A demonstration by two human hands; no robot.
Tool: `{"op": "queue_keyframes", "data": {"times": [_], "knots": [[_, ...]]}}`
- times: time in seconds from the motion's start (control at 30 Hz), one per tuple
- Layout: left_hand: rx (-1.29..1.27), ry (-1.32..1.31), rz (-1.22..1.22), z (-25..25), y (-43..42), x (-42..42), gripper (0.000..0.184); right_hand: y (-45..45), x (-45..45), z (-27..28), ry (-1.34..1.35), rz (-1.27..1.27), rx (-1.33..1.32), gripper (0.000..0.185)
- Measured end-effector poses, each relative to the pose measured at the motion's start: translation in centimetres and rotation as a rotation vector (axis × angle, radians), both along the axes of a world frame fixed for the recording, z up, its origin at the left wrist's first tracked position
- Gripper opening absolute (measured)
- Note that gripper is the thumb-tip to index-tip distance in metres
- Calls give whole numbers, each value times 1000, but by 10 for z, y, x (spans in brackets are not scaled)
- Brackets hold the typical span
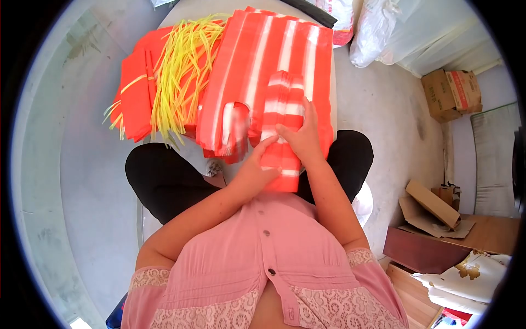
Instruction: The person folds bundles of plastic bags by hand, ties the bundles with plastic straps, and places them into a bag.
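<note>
Striped bundle (284,108) | I judge it light, soft, slippery | left grip (256,172), right grip (302,141): both clamped on it | hold at long edges

In front of you is a table (189,11) bearing a main stack (257,60). Over its near right edge, a bundle (283,107) sits between your left hand (256,171) and right hand (306,137). Left of the main stack, strips (183,71) lie on a second pile (150,43), with a tied packet (135,101) farther left. Far right is a carton (442,98); nearer you, an opened box (430,208) rests on a cabinet (413,249).
</note>
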State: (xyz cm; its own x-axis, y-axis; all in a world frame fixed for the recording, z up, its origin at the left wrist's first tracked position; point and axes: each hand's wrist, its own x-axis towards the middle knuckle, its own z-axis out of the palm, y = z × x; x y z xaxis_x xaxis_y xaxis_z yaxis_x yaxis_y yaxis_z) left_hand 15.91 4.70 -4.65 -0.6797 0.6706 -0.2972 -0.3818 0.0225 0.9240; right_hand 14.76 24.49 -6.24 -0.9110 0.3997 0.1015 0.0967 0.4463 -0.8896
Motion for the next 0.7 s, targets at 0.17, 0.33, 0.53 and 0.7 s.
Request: {"op": "queue_keyframes", "data": {"times": [0.17,0.33,0.53,0.7], "knots": [[-49,87,-19,-5,-3,-1,76,-6,1,6,-19,-6,-7,107],[-41,76,-14,3,-5,-2,75,-5,2,-2,-6,-5,51,102],[-5,92,35,-4,-5,-2,74,-13,26,-4,27,16,-300,89],[-22,-3,17,0,-3,-7,77,-20,49,-3,-85,76,-389,92]]}}
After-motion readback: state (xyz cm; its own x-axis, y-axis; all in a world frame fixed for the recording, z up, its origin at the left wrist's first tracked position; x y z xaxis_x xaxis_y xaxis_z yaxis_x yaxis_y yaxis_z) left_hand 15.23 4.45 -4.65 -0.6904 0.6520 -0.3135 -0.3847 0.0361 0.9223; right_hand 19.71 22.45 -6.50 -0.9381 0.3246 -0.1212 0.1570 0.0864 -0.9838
